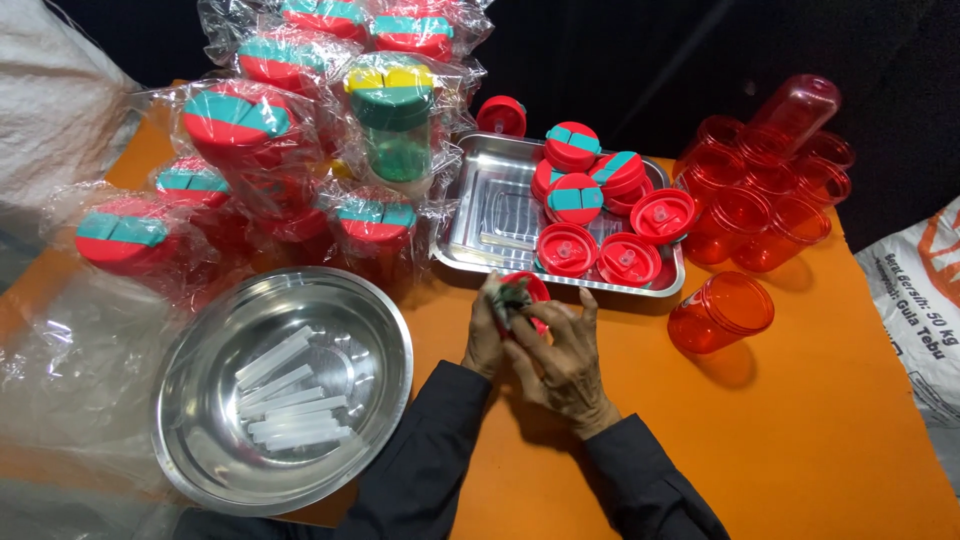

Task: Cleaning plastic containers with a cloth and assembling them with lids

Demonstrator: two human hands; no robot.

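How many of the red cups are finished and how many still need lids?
Done: wrapped jars with lids are piled at the back left. In hand: both the left hand and right hand hold one red lid. Left: loose lids in the steel tray and a cluster of open red cups. Exact counts are hard to tell.

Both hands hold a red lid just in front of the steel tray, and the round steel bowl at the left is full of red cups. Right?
Not quite. In the head view the round steel bowl holds clear plastic strips, not red cups. Left hand and right hand do hold a red lid before the steel tray.

red lid mostly hidden by hands
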